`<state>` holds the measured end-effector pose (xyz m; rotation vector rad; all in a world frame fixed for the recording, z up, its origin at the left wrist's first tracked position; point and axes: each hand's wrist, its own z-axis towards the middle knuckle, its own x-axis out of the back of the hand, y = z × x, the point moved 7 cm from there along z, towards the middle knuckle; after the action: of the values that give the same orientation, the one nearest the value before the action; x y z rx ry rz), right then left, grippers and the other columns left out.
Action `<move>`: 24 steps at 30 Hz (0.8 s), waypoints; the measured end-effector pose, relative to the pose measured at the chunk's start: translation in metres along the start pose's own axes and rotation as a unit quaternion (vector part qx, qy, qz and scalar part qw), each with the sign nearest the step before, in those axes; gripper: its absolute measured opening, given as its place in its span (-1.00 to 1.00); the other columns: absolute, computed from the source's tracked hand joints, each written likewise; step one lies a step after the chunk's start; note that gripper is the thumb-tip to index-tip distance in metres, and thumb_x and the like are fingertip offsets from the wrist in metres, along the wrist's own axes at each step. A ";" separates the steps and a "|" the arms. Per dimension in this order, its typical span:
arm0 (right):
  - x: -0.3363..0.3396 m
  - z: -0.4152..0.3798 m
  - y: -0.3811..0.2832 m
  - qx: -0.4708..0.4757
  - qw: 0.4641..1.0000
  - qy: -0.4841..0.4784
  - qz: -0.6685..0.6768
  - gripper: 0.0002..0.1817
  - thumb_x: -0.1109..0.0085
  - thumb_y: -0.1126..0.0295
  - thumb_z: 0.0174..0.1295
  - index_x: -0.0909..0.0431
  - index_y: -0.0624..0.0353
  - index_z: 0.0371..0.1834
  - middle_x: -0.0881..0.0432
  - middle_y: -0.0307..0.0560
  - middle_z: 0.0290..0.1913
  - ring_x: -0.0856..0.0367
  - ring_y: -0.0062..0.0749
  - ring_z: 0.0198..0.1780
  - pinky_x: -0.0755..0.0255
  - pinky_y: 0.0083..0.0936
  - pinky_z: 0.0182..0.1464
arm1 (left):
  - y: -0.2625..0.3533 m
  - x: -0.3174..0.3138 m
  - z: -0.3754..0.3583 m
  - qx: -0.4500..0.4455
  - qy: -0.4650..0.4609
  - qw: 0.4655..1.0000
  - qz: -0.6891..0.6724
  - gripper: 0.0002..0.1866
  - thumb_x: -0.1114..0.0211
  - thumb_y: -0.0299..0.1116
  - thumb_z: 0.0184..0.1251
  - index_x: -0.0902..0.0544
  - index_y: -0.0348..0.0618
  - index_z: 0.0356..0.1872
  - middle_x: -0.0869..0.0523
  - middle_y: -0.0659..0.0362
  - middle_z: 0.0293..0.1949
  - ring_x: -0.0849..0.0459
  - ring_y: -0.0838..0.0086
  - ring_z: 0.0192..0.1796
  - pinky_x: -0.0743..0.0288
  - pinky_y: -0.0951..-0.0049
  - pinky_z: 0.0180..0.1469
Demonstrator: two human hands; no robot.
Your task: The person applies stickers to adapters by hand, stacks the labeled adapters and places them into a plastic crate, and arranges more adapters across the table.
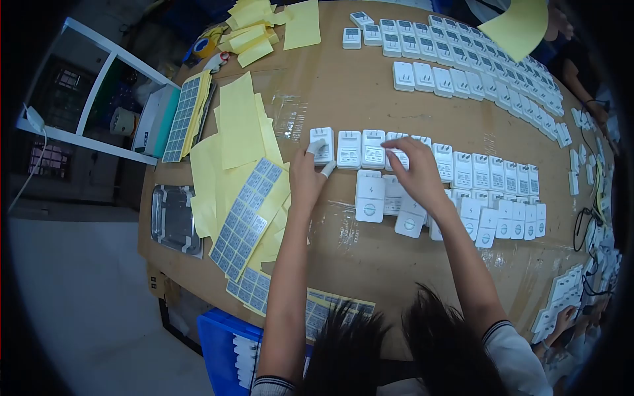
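Note:
My left hand (pixel 308 178), with pale covers on its fingertips, grips the leftmost white plug-in adapter (pixel 323 137) in the near row. Its index finger lies on the adapter's face and its thumb is at the lower right corner. To the right stand more adapters, prongs up, such as a labelled adapter (pixel 373 150). My right hand (pixel 417 168) is over this row, its thumb and index finger curved and apart above another adapter (pixel 397 160), which they partly cover. Below lie adapters with a lightning mark and round emblem, like the front one (pixel 370 198).
Sheets of printed labels (pixel 241 224) and yellow backing paper (pixel 241 119) lie at left, beside a metal tray (pixel 173 221). More adapter rows (pixel 456 82) extend at the far right. Another person's hand (pixel 560 25) is near a yellow sheet (pixel 518 30). A blue crate (pixel 218 356) stands below.

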<state>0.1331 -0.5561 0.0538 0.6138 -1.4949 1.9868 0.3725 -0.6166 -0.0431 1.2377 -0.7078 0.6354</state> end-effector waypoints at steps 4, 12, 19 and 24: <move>0.001 0.025 0.006 -0.002 0.999 -0.032 0.034 -0.73 -0.29 0.34 0.34 -0.67 0.27 0.00 -0.75 0.14 -0.07 -0.71 -0.01 0.02 -0.53 -0.15 0.13 | 0.005 0.012 -0.027 0.050 0.103 0.992 -0.044 -0.49 -0.46 -0.47 0.20 -0.58 -0.19 0.21 -0.64 -0.10 0.05 -0.65 0.04 0.06 -0.56 0.18 0.11; 0.001 -0.091 -0.011 0.028 0.955 -0.186 -0.228 0.04 -0.63 0.17 -0.07 -0.23 0.08 0.51 -0.41 0.15 0.37 -0.26 0.06 0.53 0.10 0.20 0.62 | 0.052 0.105 -0.135 0.070 0.178 0.965 -0.180 -0.74 -0.07 -0.38 0.52 -0.62 -0.28 0.05 -0.67 0.00 -0.06 -0.64 0.26 -0.01 -0.47 0.31 0.12; 0.008 -0.117 0.015 -0.004 0.959 -0.208 -0.192 0.09 -0.60 0.35 -0.07 -0.16 0.15 0.58 -0.18 0.12 0.60 -0.02 0.05 0.67 0.26 0.20 0.66 | 0.161 0.033 -0.098 -0.150 -0.129 0.980 -0.027 -0.77 -0.26 -0.27 0.43 -0.68 -0.22 -0.10 -0.73 0.07 -0.10 -0.62 0.16 -0.04 -0.37 0.10 0.19; 0.014 -0.127 0.015 0.012 0.962 -0.190 -0.196 0.06 -0.55 0.34 -0.01 -0.15 0.20 0.60 -0.12 0.11 0.64 0.03 -0.02 0.69 0.24 0.12 0.68 | 0.163 -0.032 -0.073 -0.263 -0.119 0.943 0.163 -0.79 -0.38 -0.40 0.15 -0.74 -0.18 -0.18 -0.68 0.14 -0.15 -0.56 0.25 0.10 -0.27 0.02 0.30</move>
<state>0.1101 -0.4348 0.0180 1.2545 -1.4208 1.6421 0.2377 -0.5125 0.0184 0.7070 -1.2149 0.5190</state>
